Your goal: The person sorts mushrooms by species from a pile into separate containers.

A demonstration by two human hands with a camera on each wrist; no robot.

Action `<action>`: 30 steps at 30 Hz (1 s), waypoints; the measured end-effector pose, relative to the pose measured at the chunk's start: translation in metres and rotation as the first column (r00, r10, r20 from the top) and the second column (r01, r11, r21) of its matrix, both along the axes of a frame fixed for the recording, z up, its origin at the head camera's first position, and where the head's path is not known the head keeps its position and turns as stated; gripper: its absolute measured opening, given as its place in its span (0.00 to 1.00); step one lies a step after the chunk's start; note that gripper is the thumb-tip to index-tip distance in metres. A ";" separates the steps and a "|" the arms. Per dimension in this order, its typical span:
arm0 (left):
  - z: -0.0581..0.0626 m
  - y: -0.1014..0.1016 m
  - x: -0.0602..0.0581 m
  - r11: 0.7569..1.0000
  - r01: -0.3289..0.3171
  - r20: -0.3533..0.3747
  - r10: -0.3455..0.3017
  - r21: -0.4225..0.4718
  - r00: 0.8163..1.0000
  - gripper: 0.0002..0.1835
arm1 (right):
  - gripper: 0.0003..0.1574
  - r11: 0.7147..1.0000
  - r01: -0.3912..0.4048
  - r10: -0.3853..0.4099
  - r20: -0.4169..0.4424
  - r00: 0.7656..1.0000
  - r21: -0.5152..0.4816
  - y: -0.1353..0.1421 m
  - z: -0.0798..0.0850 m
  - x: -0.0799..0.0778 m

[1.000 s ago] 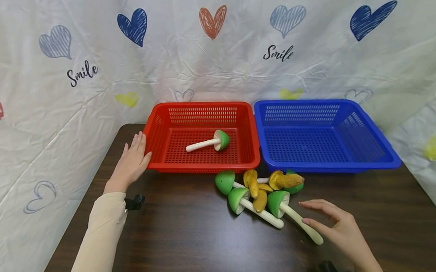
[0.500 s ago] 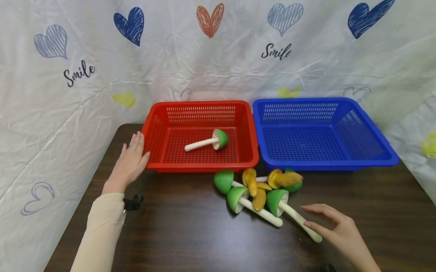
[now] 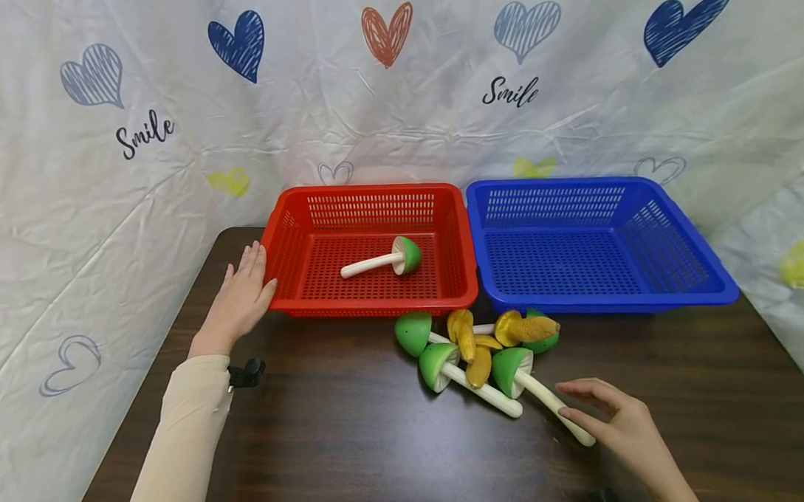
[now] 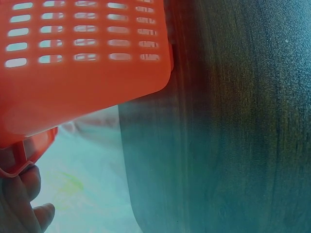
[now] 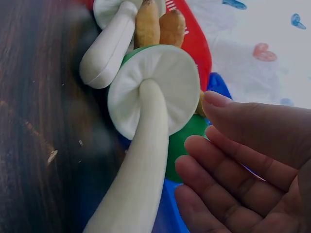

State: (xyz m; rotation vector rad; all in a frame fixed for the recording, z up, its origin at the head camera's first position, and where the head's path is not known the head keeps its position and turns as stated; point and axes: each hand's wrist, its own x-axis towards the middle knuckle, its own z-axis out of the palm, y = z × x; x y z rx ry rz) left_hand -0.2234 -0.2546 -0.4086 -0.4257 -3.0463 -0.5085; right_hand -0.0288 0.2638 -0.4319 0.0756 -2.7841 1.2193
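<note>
My left hand (image 3: 234, 305) lies with straight fingers against the left rim of the red basket (image 3: 371, 307); the left wrist view shows its fingertips (image 4: 30, 182) at that rim. Over on the right, my right hand (image 3: 617, 421) hovers by the pale stem of a green-capped toy mushroom (image 3: 543, 395), thumb and fingers apart with nothing between them. Seen from the right wrist, that mushroom (image 5: 146, 141) shows its white gills and thick stem beside the fingers. A second green-capped mushroom (image 3: 483, 388) lies to its left. One more green-capped mushroom (image 3: 407, 255) is inside the red basket.
A blue basket (image 3: 597, 303) stands right of the red one. In front of both, yellow mushrooms (image 3: 527, 329) lie heaped among further green-capped ones (image 3: 413, 334). The dark wooden table (image 3: 355, 445) backs onto a white curtain (image 3: 397, 118) printed with hearts.
My right hand has dipped slightly and its fingers hang a little lower beside the stem. The left hand stays at the red basket. The head view has shifted slightly.
</note>
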 end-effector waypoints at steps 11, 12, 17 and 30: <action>0.000 -0.001 -0.001 1.000 -0.004 -0.001 0.004 0.005 1.000 0.36 | 0.16 1.000 -0.009 0.009 -0.038 0.999 0.004 0.003 -0.013 -0.006; 0.000 -0.001 0.000 1.000 -0.004 0.000 0.004 0.005 1.000 0.36 | 0.16 1.000 -0.009 0.010 -0.040 0.999 0.007 0.003 -0.014 -0.006; 0.000 0.000 0.000 1.000 -0.001 0.003 0.001 0.016 1.000 0.36 | 0.17 1.000 -0.004 0.004 -0.017 1.000 0.026 0.004 -0.018 -0.007; 0.000 0.001 0.001 1.000 -0.001 0.008 0.001 0.015 1.000 0.36 | 0.18 0.999 0.006 -0.005 -0.022 1.000 0.047 0.005 -0.022 -0.006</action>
